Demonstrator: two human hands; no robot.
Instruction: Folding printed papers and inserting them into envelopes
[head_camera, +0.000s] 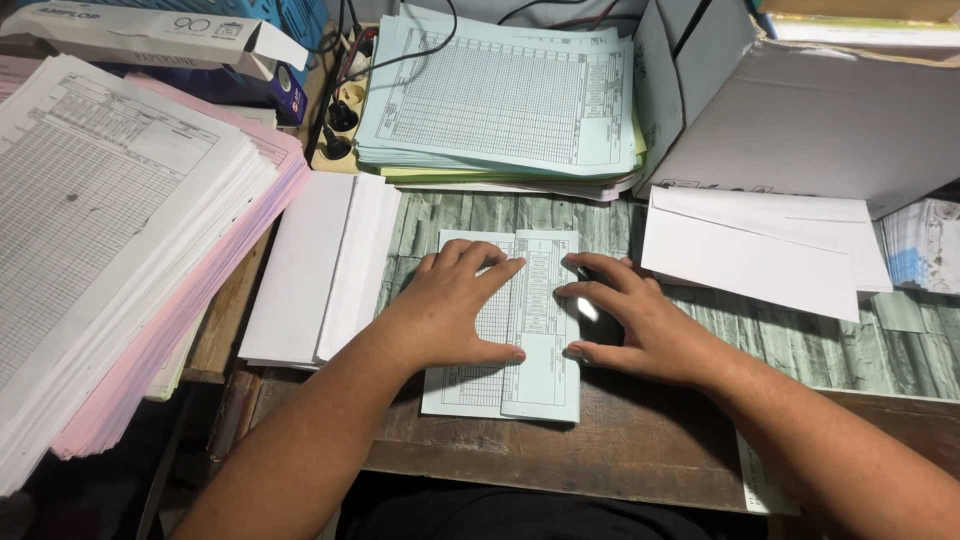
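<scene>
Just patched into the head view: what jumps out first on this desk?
Dead centre, the left hand and right hand press flat on a folded pale-blue form, neither closed in a grip. A tall stack of white and pink sheets fills the left side, and white envelopes lie to the right.

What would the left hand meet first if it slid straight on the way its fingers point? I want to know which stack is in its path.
The left hand points up and right across the folded blue form. Beyond its edge, likely bare table, then the blue form stack.
</scene>
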